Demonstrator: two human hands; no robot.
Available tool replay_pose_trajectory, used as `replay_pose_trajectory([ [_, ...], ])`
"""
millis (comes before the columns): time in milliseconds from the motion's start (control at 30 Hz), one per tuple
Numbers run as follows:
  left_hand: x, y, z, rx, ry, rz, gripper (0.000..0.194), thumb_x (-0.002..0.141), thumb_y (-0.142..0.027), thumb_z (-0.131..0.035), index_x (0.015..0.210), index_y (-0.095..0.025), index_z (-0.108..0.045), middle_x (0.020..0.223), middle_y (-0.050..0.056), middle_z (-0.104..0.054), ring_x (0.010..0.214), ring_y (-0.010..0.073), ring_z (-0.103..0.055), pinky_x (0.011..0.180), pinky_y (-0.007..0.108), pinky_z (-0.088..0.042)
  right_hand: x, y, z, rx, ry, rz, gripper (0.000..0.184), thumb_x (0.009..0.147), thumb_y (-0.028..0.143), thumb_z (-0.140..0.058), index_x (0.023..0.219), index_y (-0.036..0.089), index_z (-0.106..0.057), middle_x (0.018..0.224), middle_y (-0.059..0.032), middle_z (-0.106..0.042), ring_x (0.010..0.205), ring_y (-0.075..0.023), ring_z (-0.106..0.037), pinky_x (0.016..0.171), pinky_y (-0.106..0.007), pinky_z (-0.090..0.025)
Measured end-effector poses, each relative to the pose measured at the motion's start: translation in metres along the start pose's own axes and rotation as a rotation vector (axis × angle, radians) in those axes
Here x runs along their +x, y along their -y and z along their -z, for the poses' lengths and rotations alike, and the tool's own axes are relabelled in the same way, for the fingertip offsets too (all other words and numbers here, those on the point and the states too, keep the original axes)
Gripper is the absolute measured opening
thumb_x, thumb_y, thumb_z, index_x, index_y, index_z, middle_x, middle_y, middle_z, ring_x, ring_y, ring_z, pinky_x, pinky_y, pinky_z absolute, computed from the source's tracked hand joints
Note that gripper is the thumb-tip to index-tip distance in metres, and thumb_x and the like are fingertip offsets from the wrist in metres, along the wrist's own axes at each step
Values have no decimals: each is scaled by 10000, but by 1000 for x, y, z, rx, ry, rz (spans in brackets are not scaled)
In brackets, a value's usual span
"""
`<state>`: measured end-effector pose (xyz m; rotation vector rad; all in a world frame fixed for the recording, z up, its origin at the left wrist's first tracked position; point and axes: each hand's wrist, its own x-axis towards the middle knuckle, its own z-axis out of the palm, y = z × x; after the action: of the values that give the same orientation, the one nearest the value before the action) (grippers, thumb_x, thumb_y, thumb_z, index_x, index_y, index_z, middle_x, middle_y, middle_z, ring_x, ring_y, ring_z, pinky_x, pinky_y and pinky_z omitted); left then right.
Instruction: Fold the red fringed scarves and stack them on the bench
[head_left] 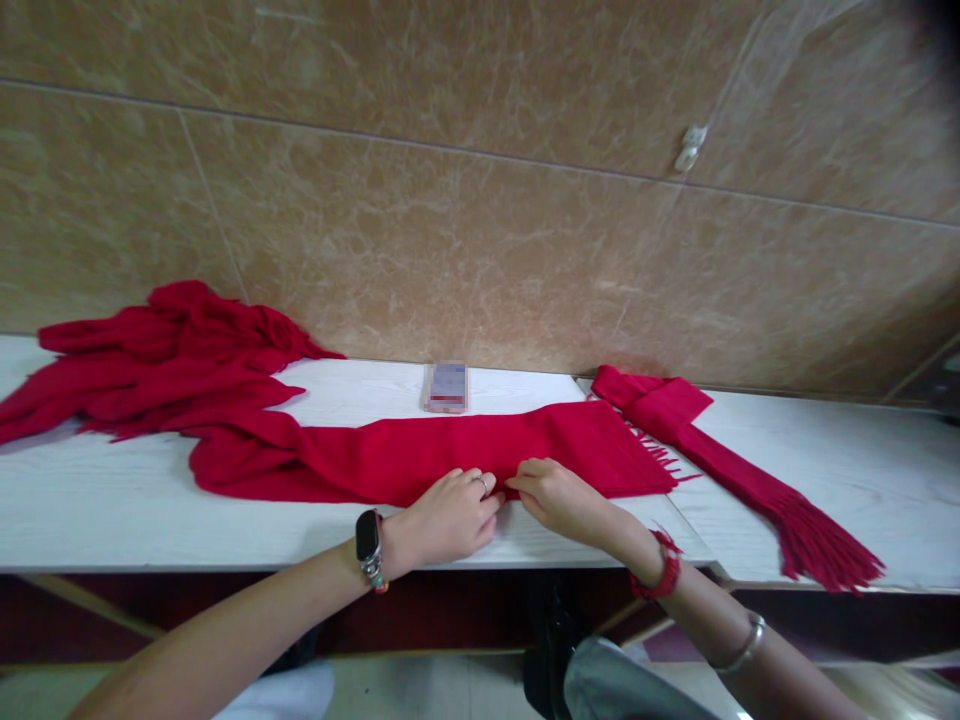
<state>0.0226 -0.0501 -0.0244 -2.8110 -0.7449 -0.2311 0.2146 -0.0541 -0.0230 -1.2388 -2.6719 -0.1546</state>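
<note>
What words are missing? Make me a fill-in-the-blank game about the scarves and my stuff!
The spread scarf is colored ____.
The number of hands touching that scarf is ____.
The braided red bracelet is on your ____ wrist.
From the phone, the crumpled scarf pile lies to the ____.

Missing words: red; two; right; left.

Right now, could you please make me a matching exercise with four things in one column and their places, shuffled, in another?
1. phone
2. crumpled red cloth
3. smartwatch
4. silver bangle

A. on the forearm behind the right hand
B. between the flat red scarf and the wall
C. just behind the left hand
D. left part of the white table

Pairs: 1-B, 2-D, 3-C, 4-A
</note>
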Motion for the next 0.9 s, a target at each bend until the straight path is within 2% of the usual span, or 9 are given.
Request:
replay_pose_trajectory([
  [100,3,3,-1,-30,-15,-6,199,876,-234,-436,940,-149,-605,933,86,-581,871,209,-544,766,334,-436,4,-3,1,7,23,-31,257,799,61,-451,895,131,-679,830,-91,-656,776,-182,-594,722,-281,-454],
  [267,2,7,-3,-30,-23,-33,206,878,-239,-446,984,-155,-602,952,88,-572,854,206,-546,748,329,-443,5,-7,1,98,68,23,278,794,37,-435,873,153,-674,851,-64,-661,804,-161,-597,745,-245,-447],
  [433,-1,7,-2,-17,-2,-34,222,883,-238,-440,1028,-168,-593,975,88,-563,858,205,-544,726,316,-446,12,-14,-7,7,110,-52,312,784,28,-435,972,127,-662,949,-98,-665,919,-184,-587,814,-262,-436],
  [533,-1,7,-1,-12,7,-28,222,881,-232,-438,1029,-172,-592,965,84,-560,847,206,-545,720,319,-447,12,-16,-2,-3,119,-75,331,788,24,-420,999,117,-658,988,-106,-665,960,-188,-574,846,-264,-427],
  [667,-1,7,-1,-11,0,-33,229,880,-239,-439,1037,-175,-593,979,88,-554,849,207,-542,724,319,-445,8,-10,7,82,141,-8,350,782,9,-397,948,146,-673,953,-79,-672,905,-171,-586,822,-258,-439],
  [767,-1,8,-1,-19,0,-38,224,876,-235,-444,1036,-179,-590,989,85,-550,855,206,-539,732,318,-443,12,-11,-1,90,116,-51,357,767,-4,-394,956,129,-666,961,-94,-665,936,-176,-579,842,-263,-431],
  [900,-1,8,0,-26,14,-40,206,867,-223,-454,1017,-176,-587,945,77,-545,839,203,-535,726,315,-444,26,-26,-14,85,39,-162,376,757,-16,-393,1014,103,-640,1015,-117,-644,968,-176,-572,865,-260,-421],
])
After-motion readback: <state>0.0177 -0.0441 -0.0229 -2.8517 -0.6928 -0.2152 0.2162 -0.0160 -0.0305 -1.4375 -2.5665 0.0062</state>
